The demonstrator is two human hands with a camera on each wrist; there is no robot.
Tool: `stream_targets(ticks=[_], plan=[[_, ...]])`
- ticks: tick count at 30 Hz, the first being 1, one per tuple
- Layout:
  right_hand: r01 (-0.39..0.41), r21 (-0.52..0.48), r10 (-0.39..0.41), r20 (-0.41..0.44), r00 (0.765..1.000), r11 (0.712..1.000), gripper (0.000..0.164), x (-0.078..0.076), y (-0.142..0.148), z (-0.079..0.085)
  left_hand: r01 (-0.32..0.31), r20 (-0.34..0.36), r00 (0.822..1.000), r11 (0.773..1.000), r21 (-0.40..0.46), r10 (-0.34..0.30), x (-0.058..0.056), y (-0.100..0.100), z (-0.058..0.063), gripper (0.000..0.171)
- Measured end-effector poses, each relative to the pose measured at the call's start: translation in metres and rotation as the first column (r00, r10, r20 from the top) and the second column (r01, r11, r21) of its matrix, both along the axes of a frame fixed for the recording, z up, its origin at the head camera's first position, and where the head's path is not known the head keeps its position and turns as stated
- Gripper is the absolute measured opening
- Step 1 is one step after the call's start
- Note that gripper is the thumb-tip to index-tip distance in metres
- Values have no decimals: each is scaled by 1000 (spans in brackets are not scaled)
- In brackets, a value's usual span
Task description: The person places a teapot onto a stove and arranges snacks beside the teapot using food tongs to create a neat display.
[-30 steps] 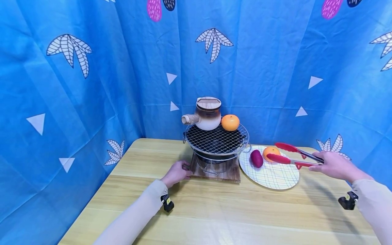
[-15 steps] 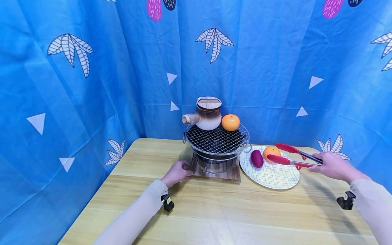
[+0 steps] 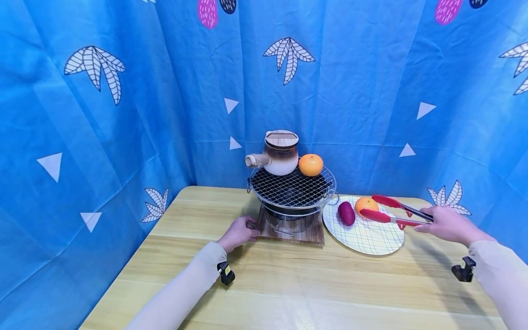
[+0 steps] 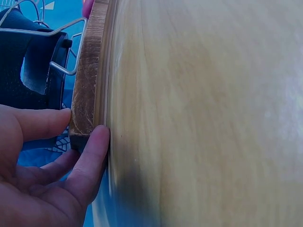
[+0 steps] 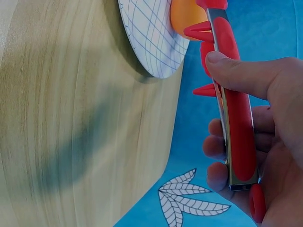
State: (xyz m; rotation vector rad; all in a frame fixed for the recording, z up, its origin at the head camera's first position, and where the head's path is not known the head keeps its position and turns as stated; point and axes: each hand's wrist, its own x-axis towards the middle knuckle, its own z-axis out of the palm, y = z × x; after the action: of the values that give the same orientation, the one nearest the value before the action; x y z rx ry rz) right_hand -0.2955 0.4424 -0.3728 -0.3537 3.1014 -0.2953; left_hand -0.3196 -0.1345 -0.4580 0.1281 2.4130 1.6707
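Note:
My right hand (image 3: 451, 224) grips red-tipped metal tongs (image 5: 239, 123) by their handles, thumb along one arm and fingers curled round the other in the right wrist view. The spread red tips overlap the right side of an orange (image 3: 365, 205) on a checked oval plate (image 3: 371, 243). Beside that orange lies a purple sweet potato (image 3: 346, 214). My left hand (image 3: 239, 233) pinches the front left corner of a dark wooden base board (image 4: 87, 85). On this board stands a small black grill with a round wire mesh (image 3: 288, 190).
A clay pot (image 3: 282, 160) with a wooden lid and a side handle sits at the back of the mesh, next to another orange (image 3: 310, 165). The light wooden table (image 3: 264, 284) borders a patterned blue curtain (image 3: 350, 91) behind and at the left.
My right hand has shifted slightly left with the tongs, so their tips reach a little farther over the orange on the plate. The left hand stays at the board's corner.

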Motion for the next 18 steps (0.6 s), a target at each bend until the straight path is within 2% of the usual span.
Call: stream_targets(ticks=[8, 18], plan=[[5, -25, -4, 37, 999, 1000, 88, -2, -1, -4, 5, -6, 1000, 1000, 20, -5, 0, 0, -2, 42], [-14, -14, 14, 4, 1000, 1000, 84, -3, 1, -7, 7, -22, 1000, 1000, -3, -7, 1, -1, -1, 43]])
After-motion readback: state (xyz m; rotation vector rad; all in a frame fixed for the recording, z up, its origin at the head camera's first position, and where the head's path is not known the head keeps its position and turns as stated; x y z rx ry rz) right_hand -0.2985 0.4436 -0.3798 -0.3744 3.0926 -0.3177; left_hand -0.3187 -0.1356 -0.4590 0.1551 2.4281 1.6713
